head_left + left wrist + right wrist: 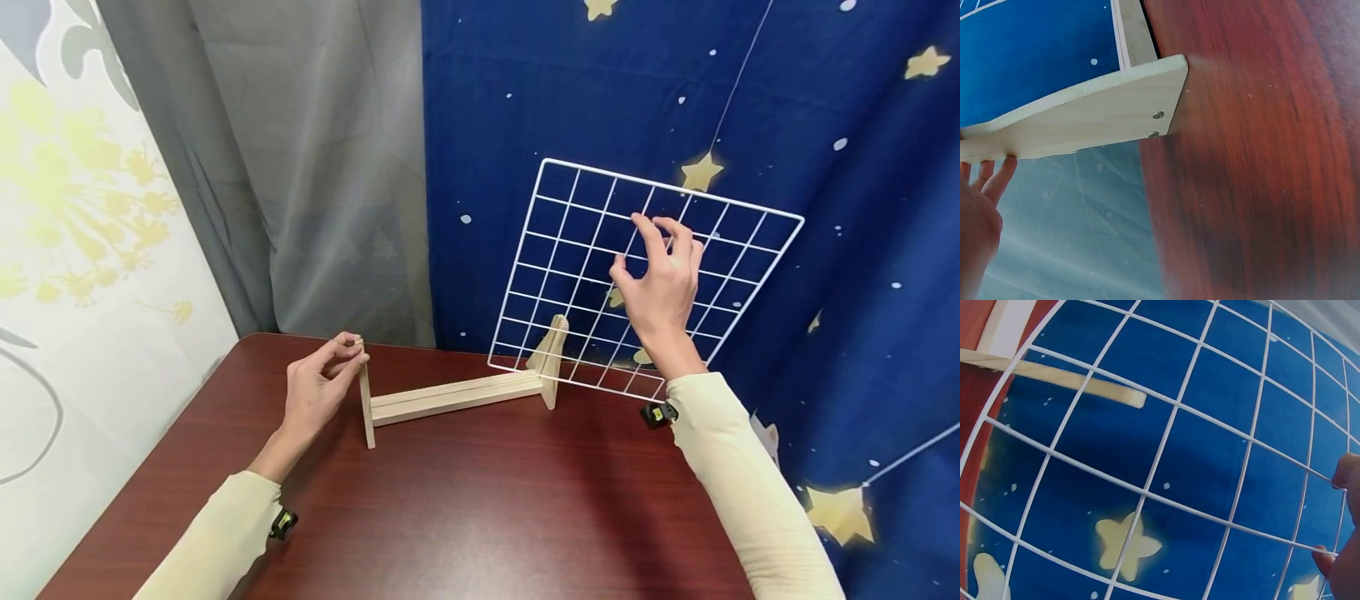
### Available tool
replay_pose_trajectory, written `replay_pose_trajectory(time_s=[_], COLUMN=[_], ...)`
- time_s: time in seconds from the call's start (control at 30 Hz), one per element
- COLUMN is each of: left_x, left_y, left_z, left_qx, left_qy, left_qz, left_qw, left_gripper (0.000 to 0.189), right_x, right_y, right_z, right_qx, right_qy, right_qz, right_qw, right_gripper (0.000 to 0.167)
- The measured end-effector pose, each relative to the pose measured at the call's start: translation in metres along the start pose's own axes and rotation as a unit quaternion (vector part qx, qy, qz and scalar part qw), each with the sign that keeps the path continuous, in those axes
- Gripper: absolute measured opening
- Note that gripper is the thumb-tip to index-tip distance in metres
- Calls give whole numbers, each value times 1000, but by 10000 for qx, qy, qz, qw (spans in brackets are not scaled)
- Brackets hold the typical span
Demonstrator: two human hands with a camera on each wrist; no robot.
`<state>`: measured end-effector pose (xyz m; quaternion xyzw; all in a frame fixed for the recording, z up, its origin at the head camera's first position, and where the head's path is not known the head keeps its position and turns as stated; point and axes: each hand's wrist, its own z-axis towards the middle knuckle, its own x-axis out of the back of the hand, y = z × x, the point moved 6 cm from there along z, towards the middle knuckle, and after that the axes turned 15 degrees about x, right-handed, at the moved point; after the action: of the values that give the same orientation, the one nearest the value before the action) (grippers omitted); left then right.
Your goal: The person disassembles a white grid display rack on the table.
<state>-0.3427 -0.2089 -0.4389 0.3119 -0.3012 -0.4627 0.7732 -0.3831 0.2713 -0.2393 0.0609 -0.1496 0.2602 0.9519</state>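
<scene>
Head view: the white wire grid (pixel 592 247) is raised and tilted at the far right of the worktop (pixel 480 500), the right hand (pixel 662 287) gripping its wires with thumb and forefinger set apart; probably light, stiff and smooth, it should swing less if held across several wires or by the rim. Beside its lower edge, contact unclear, stands the wooden stand (pixel 457 394), likely light and rigid, the left hand's (pixel 318 383) fingers pinching its left upright's top, a sound hold clear of the crossbar. Behind hangs a blue curtain (pixel 480 275).
</scene>
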Motion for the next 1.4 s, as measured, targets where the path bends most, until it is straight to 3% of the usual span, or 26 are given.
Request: replay_pose_trajectory(time_s=[0.33,0.6,0.83,1.2,1.4], left_x=[9,18,21,27,34], left_y=[14,24,36,53,62], left_z=[-10,-26,-39,-49,-61], left_qx=[-591,-1227,-1452,-1867,-1883], left_qy=[261,460,633,874,999], left_qz=[147,388,834,887,1065], left_qw=[9978,9906,9839,9745,9712], left_gripper=[28,35,34,23,20], right_x=[3,-2,-9,-22,-28], right_y=[19,27,28,32,32], right_z=[-25,-45,-62,-84,-95], right_qx=[-248,-441,-488,-765,-764], right_qy=[-360,-773,-1091,-1540,-1667], right_qz=[-148,-209,-230,-229,-249], right_qw=[9989,9958,9926,9848,9827], right_gripper=[60,61,63,63,62])
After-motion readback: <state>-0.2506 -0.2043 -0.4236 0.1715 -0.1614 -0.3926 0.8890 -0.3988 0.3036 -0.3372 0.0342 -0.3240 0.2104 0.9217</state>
